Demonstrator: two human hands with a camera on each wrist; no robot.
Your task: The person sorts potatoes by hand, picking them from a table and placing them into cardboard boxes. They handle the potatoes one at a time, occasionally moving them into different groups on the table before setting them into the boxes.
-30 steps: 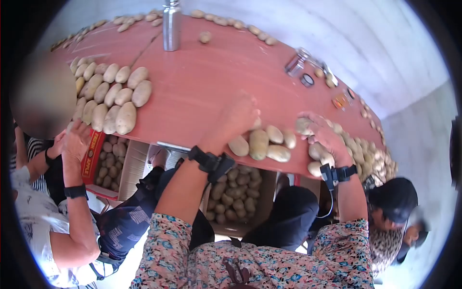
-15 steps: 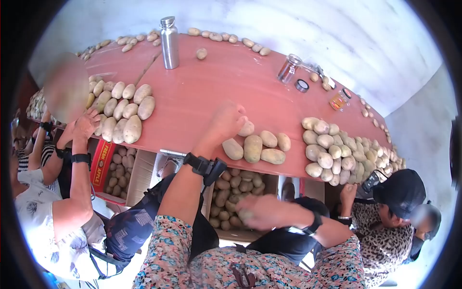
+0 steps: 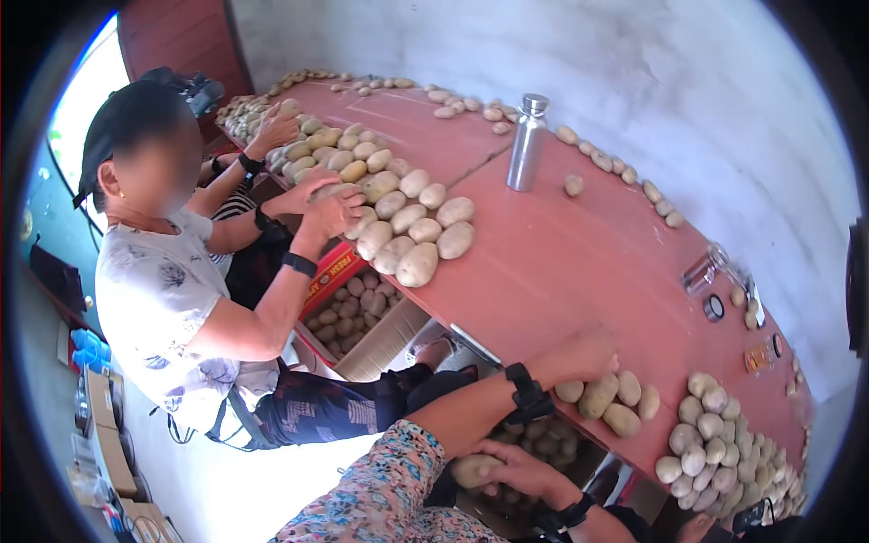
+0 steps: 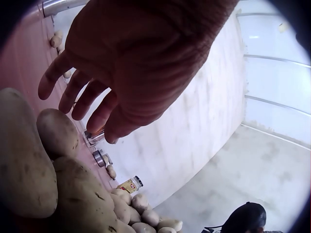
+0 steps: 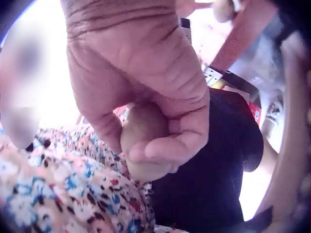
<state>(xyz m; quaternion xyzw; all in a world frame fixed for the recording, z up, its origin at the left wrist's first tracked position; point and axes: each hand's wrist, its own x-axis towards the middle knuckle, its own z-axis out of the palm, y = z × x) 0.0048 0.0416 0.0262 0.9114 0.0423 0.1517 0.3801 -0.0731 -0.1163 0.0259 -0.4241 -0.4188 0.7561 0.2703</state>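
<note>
My right hand [image 3: 520,471] grips a potato [image 3: 475,471] low by my lap, beside the cardboard box under the table edge. In the right wrist view the fingers and thumb curl round this potato [image 5: 146,138], in front of the floral shirt. Blurred in the head view, my left hand [image 3: 588,353] hovers over the red table next to a small group of potatoes [image 3: 622,418]. The left wrist view shows the left hand [image 4: 141,63] with loosely bent, spread fingers and nothing in them; large potatoes [image 4: 24,160] lie close by.
A heap of potatoes [image 3: 715,443] covers the table's right end. Rows of potatoes [image 3: 407,217] lie at left, where another person [image 3: 199,281] works. A steel bottle [image 3: 528,145], a glass jar [image 3: 704,271] and a loose lid [image 3: 714,308] stand farther back. Below is a red box [image 3: 330,276] of potatoes.
The head view has swung left. My right hand has come from the right-hand heap down to my lap with a potato. My left hand stays near the small group.
</note>
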